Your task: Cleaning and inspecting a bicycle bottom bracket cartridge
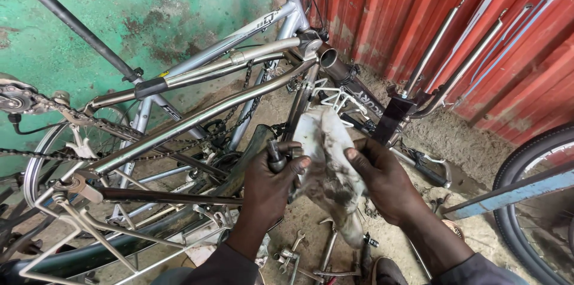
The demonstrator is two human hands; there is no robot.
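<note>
**Hands at bare frame, rag in use**

Left hand [269,186] is clenched around a small dark metal part [276,156], steadying it. Right hand [382,180], at three o'clock, grasps the grimy white cloth [326,147], pressed against the silver bicycle frame [197,119], apparently wiping.

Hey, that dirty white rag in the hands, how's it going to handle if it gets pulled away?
The rag is probably floppy: it drapes and folds between the left hand and right hand. It looks light for its size. The dark smears suggest grease, so it may feel slick and could snag on the bicycle frame.
</note>
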